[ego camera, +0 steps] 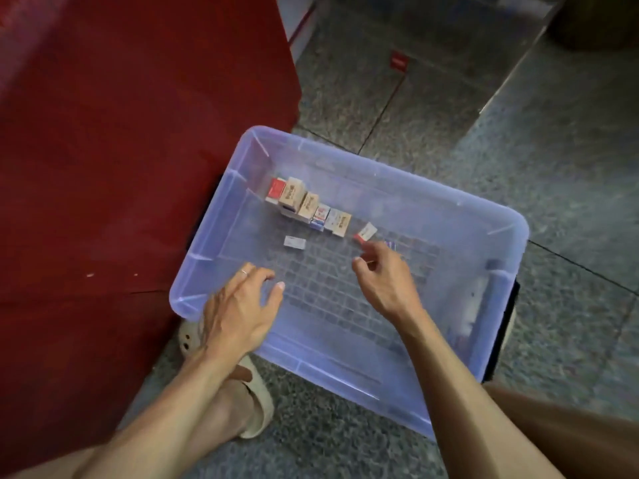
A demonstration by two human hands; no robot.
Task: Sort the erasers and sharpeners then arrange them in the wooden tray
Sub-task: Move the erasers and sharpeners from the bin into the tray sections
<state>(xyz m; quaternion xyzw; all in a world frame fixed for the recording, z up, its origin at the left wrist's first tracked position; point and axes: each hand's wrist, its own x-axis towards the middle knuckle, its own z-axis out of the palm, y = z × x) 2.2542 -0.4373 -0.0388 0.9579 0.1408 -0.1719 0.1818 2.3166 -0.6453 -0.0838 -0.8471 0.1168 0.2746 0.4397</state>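
A clear bluish plastic bin [511, 236] lies on the floor. Inside, several small boxed erasers and sharpeners [304, 205] stand in a diagonal row from the far left corner toward the middle. A loose white eraser [295, 242] lies in front of the row, and a red-and-white one [365, 232] lies at the row's right end. My right hand [383, 278] is in the bin just below that piece, fingers curled, with a small blue-purple item [390, 244] at its fingertips; I cannot tell if it holds anything. My left hand [238, 305] hovers over the bin's near left edge, fingers relaxed.
A dark red cloth-covered surface [121, 167] rises at the left, touching the bin. The floor is speckled grey tile [553, 150], with a small red object [398, 61] lying farther back. My foot in a cream clog [256, 399] rests by the bin's near left corner.
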